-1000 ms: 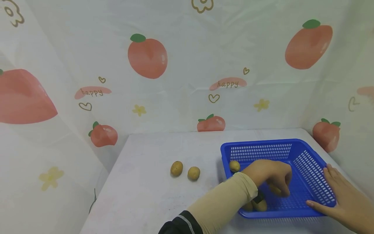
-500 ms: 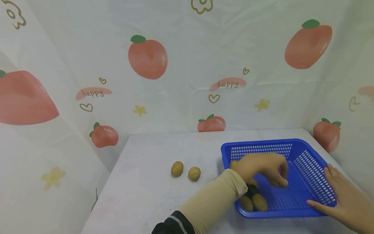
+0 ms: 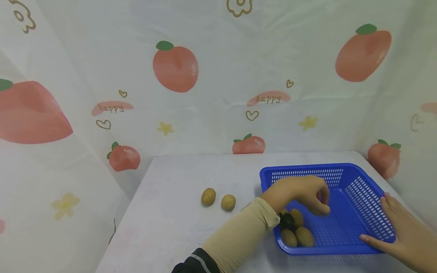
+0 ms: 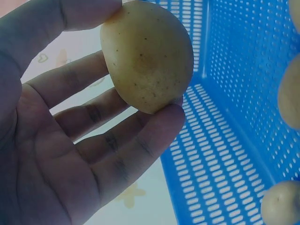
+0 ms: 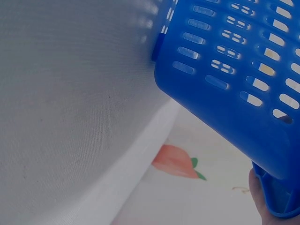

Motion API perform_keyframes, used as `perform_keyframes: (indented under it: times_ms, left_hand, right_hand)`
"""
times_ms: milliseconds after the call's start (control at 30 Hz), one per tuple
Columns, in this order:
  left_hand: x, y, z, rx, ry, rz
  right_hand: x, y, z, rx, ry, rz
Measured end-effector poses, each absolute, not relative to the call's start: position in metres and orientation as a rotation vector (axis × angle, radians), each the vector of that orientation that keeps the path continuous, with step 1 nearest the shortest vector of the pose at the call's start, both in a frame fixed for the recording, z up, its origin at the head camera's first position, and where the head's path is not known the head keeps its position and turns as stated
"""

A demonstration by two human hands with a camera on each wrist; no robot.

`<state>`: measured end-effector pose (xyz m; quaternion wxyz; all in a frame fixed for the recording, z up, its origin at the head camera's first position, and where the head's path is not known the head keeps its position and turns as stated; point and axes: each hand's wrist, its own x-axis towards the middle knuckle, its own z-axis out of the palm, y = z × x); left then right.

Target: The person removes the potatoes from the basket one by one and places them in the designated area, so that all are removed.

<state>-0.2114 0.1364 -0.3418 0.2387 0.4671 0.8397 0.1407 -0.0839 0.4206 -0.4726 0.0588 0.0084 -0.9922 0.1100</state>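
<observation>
White table [image 3: 177, 223] with blue basket [image 3: 345, 208] and two loose potatoes [image 3: 208, 196].

Basket [image 3: 345, 212]: stood on the table [image 3: 177, 189], whose top ran well past the basket's left side. First loose potato [image 3: 208, 197]: lay on the table, left of the basket. Second loose potato [image 3: 228, 203]: lay between the first and the basket, touching neither. Inner potatoes [image 3: 305, 237]: lay in the basket, grouped at its near left corner. Left hand [image 3: 304, 192]: was over the basket's floor, holding another potato [image 4: 147, 58]. Right hand [image 3: 404, 233]: rested at the basket's right side. Cloth [image 3: 211, 94]: hung behind the basket.
</observation>
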Motion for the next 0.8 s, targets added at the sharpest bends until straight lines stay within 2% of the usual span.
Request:
perform_keyframes:
  times_ms: [300, 800]
  left_hand:
    - [-0.220, 0.107, -0.342, 1.332, 2.325, 0.528]
    - [-0.232, 0.057, -0.344, 1.368, 2.388, 0.720]
  right_hand:
    - [-0.085, 0.422, -0.473, 0.074, -2.956, 0.299]
    - [-0.086, 0.422, -0.475, -0.003, -3.047, 0.265]
